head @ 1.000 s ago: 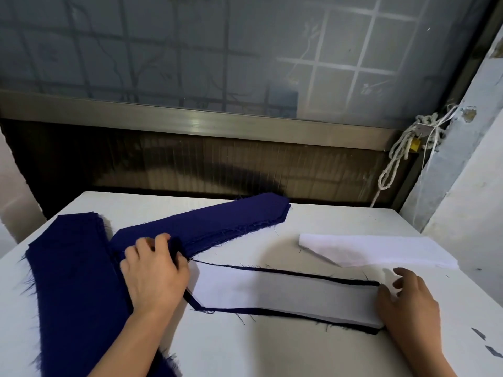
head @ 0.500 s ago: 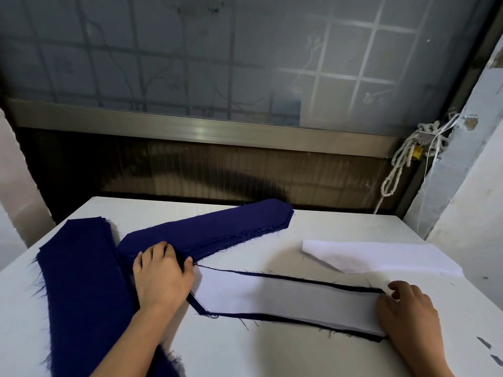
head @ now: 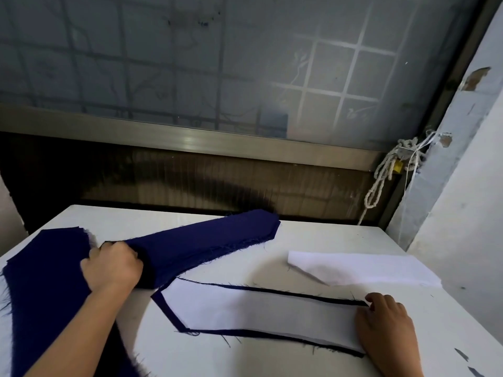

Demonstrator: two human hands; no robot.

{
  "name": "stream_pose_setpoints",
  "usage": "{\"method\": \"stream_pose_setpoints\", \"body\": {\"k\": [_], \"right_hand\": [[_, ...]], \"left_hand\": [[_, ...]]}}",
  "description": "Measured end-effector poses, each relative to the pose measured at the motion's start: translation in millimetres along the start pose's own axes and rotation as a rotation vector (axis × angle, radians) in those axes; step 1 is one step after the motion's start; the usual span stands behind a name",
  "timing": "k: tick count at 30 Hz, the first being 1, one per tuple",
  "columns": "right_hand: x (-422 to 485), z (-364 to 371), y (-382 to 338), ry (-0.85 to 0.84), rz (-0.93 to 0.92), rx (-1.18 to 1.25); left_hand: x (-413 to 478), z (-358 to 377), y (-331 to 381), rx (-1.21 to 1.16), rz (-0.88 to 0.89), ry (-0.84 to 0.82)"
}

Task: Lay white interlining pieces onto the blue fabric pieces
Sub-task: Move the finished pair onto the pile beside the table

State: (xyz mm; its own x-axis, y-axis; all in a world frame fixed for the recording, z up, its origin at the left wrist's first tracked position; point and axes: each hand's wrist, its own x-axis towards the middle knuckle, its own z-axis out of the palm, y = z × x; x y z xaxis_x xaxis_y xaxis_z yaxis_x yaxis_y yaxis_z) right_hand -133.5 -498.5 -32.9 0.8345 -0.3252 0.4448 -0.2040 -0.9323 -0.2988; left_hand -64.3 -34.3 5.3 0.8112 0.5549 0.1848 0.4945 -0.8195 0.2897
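Note:
A white interlining piece point(head: 258, 312) lies on a blue fabric piece point(head: 170, 312) in the middle of the white table point(head: 326, 240); only a thin blue border shows around it. My right hand point(head: 386, 329) presses flat on its right end. My left hand point(head: 111, 265) grips the near end of a stack of blue fabric pieces point(head: 206, 243) that angles toward the back. A second stack of blue fabric point(head: 46, 287) lies at the left. Spare white interlining pieces point(head: 362, 269) lie at the right.
A metal-framed glass window point(head: 217, 77) and a dark panel stand behind the table's far edge. A white wall point(head: 462, 213) closes the right side, with a knotted rope point(head: 386, 172) hanging in the corner. Small dark scraps point(head: 462, 357) lie at the table's front right.
My left hand has closed on the near end of the angled blue stack and lifted it a little. My right hand stays on the interlining's right end.

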Motion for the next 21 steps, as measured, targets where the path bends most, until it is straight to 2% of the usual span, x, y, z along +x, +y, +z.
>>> {"method": "stream_pose_setpoints", "body": {"k": [5,10,13,17,21], "right_hand": [[0,2,1,0.02,-0.018,-0.014],[1,3,0,0.047,-0.042,-0.02],[1,4,2,0.054,-0.055,-0.02],[0,6,2,0.061,-0.057,-0.023],[0,7,5,0.07,-0.071,-0.03]], "left_hand": [[-9,3,5,0.097,0.021,0.027],[-16,12,3,-0.037,0.113,0.122],[-16,15,5,-0.14,0.179,0.09],[-12,20,2,-0.276,0.131,0.039],[-10,20,2,-0.321,0.117,0.116]]}}
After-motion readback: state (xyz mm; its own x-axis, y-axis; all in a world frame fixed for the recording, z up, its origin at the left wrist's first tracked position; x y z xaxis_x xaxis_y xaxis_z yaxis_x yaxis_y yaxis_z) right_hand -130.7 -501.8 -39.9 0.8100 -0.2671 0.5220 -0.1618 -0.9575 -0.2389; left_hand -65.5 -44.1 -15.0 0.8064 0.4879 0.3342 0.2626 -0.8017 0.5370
